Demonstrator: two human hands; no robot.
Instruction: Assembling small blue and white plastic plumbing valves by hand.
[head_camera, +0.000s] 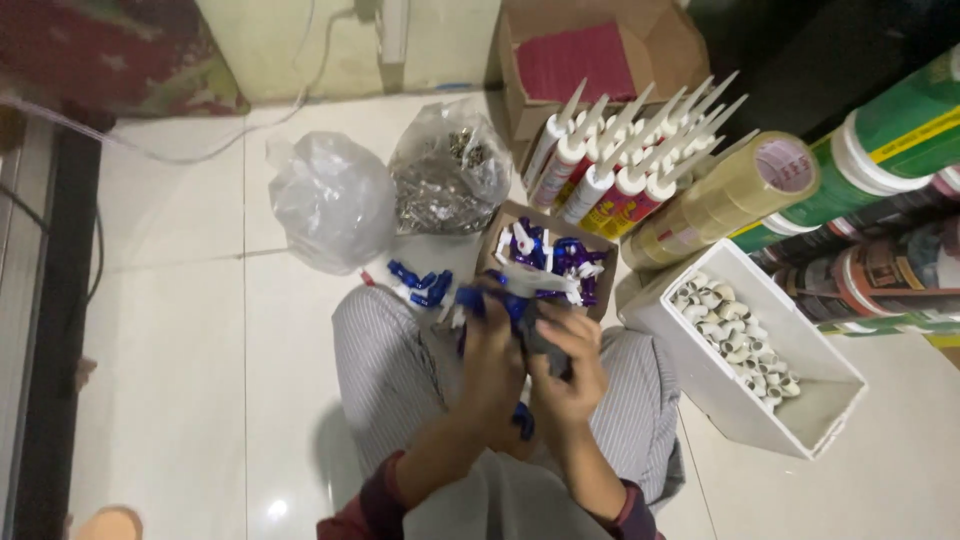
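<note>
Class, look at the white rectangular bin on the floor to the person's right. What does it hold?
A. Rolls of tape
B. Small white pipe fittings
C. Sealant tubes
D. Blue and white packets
B. The white bin holds a heap of small white pipe fittings; the blue and white packets lie in the cardboard box beside it.

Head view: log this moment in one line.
left hand: holds blue packets | right hand: on same bundle | cardboard box: more packets, ahead

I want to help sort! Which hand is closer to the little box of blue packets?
Probably the right hand: it sits just below the brown box of blue packets. The left hand is a bit farther left, gripping a blue packet.
</note>
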